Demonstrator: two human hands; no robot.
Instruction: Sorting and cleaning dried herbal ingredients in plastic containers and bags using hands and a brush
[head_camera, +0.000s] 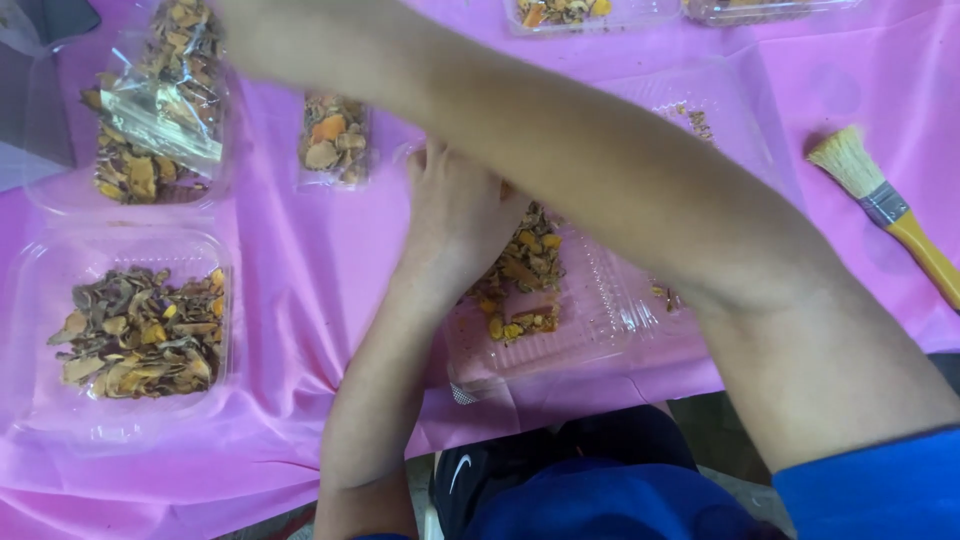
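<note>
Pink sheeting covers the table (300, 290), where the left hand (455, 215) rests flat, fingers loose, on the dried orange pieces in a clear clamshell tray (590, 300) near the front edge, while the right forearm (620, 170) crosses above toward the far-left corner (its hand out of frame).

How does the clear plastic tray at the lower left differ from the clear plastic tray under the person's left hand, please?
The clear plastic tray at the lower left lies untouched; the clear plastic tray in the middle has the left hand resting over its contents. The left tray's dried orange-brown pieces spread across most of its floor; the middle tray's pieces form a narrow heap beside the hand, leaving bare plastic. Both sit on the pink table cover.
</note>
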